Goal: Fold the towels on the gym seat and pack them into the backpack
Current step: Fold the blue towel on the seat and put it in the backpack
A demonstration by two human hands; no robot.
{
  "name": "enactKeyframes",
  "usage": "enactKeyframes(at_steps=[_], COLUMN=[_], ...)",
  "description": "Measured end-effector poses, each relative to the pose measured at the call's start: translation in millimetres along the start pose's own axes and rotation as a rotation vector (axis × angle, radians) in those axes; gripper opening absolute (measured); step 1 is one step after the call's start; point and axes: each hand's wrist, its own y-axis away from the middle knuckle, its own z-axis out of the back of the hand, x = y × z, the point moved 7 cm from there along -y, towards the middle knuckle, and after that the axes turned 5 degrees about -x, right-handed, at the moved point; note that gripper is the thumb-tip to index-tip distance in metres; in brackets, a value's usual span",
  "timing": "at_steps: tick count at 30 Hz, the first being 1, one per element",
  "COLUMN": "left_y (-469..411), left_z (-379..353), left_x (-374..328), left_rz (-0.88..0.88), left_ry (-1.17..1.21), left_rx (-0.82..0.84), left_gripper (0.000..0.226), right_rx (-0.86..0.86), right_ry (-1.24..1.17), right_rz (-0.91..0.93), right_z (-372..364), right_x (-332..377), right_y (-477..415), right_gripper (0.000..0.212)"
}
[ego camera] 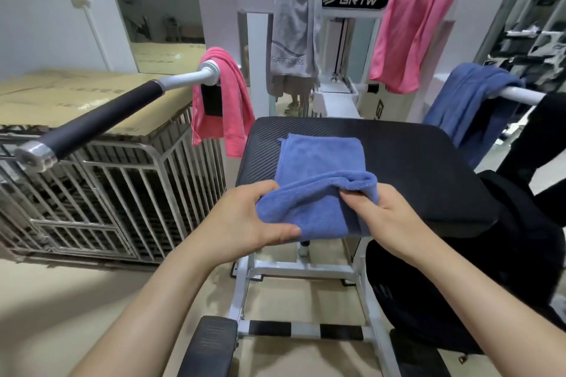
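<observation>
Gripping blue towel, fingertips hidden underneath

The black seat pad lies bare right of and behind the blue towel; a handlebar juts in at left; a black backpack crowds the right edge; hanging towels block the far side.

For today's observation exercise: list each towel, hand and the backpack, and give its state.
Blue towel: partly folded on seat, near edge lifted.
Left hand: gripping it.
Right hand: gripping it.
Pink towels: hanging unfolded.
Grey towel: hanging.
Dark blue towel: draped over handle.
Backpack: beside seat.
</observation>
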Motion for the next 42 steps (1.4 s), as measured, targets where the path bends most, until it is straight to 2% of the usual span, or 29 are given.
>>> enactKeyframes(at_steps=[2, 5, 8, 10, 12, 14, 16, 20, 22, 26, 29, 31, 34, 36, 38, 39, 40, 42], left_y=[-1, -9, -31, -54, -82, -108, -125, -111, -93, -70, -72, -78, -89, -106, -127, -135, -142, -148], left_z=[-3, 1, 8, 8, 3, -8, -14, -6, -5, -18, -22, -23, -19, -27, -48, -57, -63, -72], left_x=[-2, -11, -27, -34, -33, -19, -2, 11, 9, -1, -6, -7, -5, -13, -24, -26, -24, -16], left_rz=[0.047, 0.008, -0.075, -0.103, -0.067, 0.032, 0.159, 0.388, 0.375, 0.222, 0.19, 0.197, 0.222, 0.06, -0.183, -0.227, -0.21, -0.175], left_ry=[0.116, 0.188, -0.051, -0.213, -0.333, -0.436, -0.484, -0.205, -0.242, -0.513, -0.669, -0.766, -0.836, -0.894, -0.812, -0.716, -0.635, -0.607], left_rx=[-0.003, -0.189, -0.348, -0.386, -0.373, -0.287, -0.162, 0.018, -0.024, -0.197, -0.195, -0.168, -0.112, -0.035, 0.041, 0.069, 0.094, 0.111], left_gripper=[0.034, 0.021, 0.014, 0.01, 0.014, 0.018, 0.025, 0.036, 0.043, 0.042, 0.045, 0.051, 0.077, 0.087, 0.069, 0.057, 0.048, 0.044], right_rx=[-0.059, -0.167, -0.349, -0.446, -0.468, -0.434, -0.354, -0.281, -0.254, -0.169, -0.116, -0.007, 0.157, 0.245, 0.282, 0.294, 0.304, 0.289], right_ry=[-0.085, -0.105, -0.006, 0.096, 0.205, 0.406, 0.655, 0.981, 1.039, 1.106, 1.049, 0.964, 0.745, 0.628, 0.591, 0.571, 0.554, 0.552], right_rz=[-0.025, -0.019, 0.036, 0.009, -0.044, -0.078, -0.089, -0.02, 0.001, 0.003, -0.033, -0.094, -0.169, -0.238, -0.249, -0.23, -0.195, -0.102], right_z=[5, 15, 33, 42, 45, 42, 35, 24, 23, 22, 28, 34, 42, 42, 39, 35, 31, 29], right_x=[3, 8, 15, 10, 1, -8, -17, -23, -24, -29, -37, -41, -38, -39, -39, -38, -36, -32], right_y=[1, -8, -33, -54, -74, -90, -101, -109, -110, -118, -123, -127, -138, -142, -145, -146, -145, -143], right_gripper=[0.023, 0.018, 0.009, 0.017, 0.032, 0.045, 0.047, 0.026, 0.022, 0.022, 0.035, 0.044, 0.044, 0.041, 0.041, 0.035, 0.027, 0.025])
